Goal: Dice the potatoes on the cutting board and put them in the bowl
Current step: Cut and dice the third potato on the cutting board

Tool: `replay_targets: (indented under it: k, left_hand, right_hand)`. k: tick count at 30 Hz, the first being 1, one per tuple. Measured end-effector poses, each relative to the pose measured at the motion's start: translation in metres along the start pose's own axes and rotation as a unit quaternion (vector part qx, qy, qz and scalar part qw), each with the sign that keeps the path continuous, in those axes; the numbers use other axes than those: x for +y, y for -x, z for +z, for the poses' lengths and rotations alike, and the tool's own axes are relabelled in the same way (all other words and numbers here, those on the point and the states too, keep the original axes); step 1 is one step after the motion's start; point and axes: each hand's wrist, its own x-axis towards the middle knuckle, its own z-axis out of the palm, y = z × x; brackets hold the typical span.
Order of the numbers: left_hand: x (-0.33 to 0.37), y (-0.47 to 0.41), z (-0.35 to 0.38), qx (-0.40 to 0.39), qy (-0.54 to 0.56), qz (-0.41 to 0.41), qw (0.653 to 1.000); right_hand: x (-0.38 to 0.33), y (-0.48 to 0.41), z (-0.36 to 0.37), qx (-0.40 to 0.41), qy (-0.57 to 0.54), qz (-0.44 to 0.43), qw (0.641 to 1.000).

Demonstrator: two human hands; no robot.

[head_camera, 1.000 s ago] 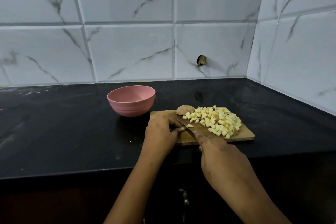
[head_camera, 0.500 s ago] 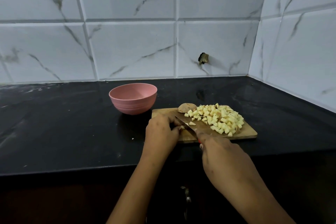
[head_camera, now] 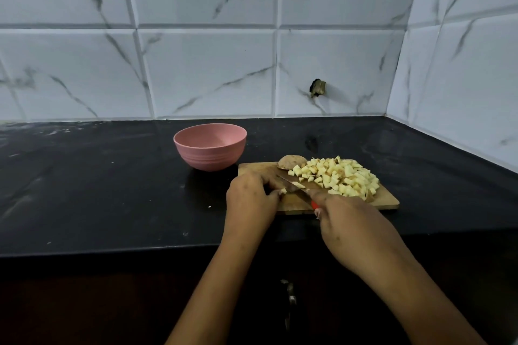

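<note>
A wooden cutting board [head_camera: 386, 200] lies on the black counter. A heap of pale diced potato [head_camera: 340, 176] covers its right half, and an uncut brown potato piece [head_camera: 290, 161] sits at its back left edge. My left hand [head_camera: 252, 196] curls over the board's left end and pinches a small potato piece [head_camera: 283, 191] against the board. My right hand [head_camera: 353, 224] grips a knife by its red handle; the knife blade [head_camera: 291, 183] lies across the board beside that piece. An empty pink bowl [head_camera: 210, 147] stands left of the board.
The black counter [head_camera: 98, 190] stretches left of the bowl, with a few crumbs on it. White marble tiles [head_camera: 207, 73] form the back wall and the right corner wall. A small dark fitting [head_camera: 318, 87] sticks out of the back wall. A cabinet handle [head_camera: 290, 300] shows below the counter edge.
Both hands stay at the board's left end with only slight movement of the blade at the small piece. The camera view has shifted a little.
</note>
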Motion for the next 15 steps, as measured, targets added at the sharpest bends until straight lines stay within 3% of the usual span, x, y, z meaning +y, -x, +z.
replay_targets:
  k: [15]
  left_hand:
    - [-0.001,-0.001,0.002,-0.001,-0.008,0.006,1.000]
  right_hand:
    - [-0.012,0.000,-0.003,-0.063,-0.031,-0.006,0.997]
